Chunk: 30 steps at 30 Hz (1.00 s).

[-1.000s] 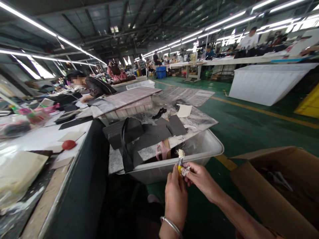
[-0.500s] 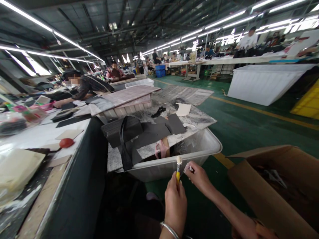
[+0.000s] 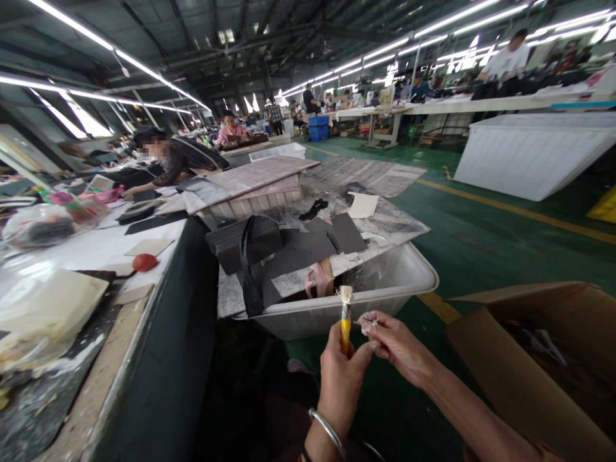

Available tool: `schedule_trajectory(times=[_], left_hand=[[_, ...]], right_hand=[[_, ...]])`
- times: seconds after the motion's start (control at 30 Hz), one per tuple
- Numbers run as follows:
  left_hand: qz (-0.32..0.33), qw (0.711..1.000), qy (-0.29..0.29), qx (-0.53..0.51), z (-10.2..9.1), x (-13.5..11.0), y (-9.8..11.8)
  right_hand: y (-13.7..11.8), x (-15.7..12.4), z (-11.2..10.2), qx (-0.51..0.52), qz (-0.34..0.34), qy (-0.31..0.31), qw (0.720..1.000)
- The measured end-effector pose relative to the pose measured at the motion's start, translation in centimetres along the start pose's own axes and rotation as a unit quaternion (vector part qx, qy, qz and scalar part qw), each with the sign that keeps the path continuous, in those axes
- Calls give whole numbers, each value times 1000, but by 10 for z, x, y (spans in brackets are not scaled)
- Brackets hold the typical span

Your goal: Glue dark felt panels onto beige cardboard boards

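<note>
My left hand [image 3: 341, 378] is closed around the yellow handle of a brush [image 3: 345, 321], held upright with its pale, clogged bristles on top. Close beside it on the right, my right hand [image 3: 402, 346] pinches a whitish, stringy clump [image 3: 369, 323], perhaps dried glue. The fingers of both hands are nearly touching just right of the handle. Behind the brush stands a white plastic bin [image 3: 385, 292], partly covered by a stained board [image 3: 389, 234].
Dark sheets [image 3: 301, 250] and a stacked dark block [image 3: 260, 237] lie on the board. On the left, a worktable [image 3: 176, 256] bears a red rounded object [image 3: 144, 262]. An open cardboard box [image 3: 486, 346] sits at right. A co-worker [image 3: 187, 154] leans over the table further back.
My right hand has turned and its fingers have spread slightly, showing more of the whitish clump. My left thumb has moved toward it. The view has shifted slightly left.
</note>
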<state>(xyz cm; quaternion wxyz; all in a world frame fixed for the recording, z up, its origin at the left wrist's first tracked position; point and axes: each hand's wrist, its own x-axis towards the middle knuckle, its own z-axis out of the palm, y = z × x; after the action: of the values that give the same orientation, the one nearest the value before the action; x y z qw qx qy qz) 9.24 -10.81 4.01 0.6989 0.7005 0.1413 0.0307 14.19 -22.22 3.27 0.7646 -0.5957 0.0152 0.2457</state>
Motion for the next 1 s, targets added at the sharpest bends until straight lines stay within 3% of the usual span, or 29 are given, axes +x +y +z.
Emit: schedule_trajectory(times=[0.17,0.43,0.6,0.7,0.83,1.0], left_hand=[[16,994,-24,-106,-3,-2,0],[11,995,-46,-90,-18,-10,9],[-28,993,-53,-104,-26,-9,4],[-55,992,-34,-111,-28,-6,-4],[-59,993,-19,-105,-24,-7,-5],[-21,997,-33,-73,-15,-14,3]], right_hand=[[-1,-5,13,56,39,-48,997],[-14,-14,11,99,169,-118,974],[-17,-17,0,101,208,-172,957],[-18,-19,-5,55,178,-172,967],[-14,-19,3,-90,74,-109,987],[0,-12,15,-246,-23,-71,966]])
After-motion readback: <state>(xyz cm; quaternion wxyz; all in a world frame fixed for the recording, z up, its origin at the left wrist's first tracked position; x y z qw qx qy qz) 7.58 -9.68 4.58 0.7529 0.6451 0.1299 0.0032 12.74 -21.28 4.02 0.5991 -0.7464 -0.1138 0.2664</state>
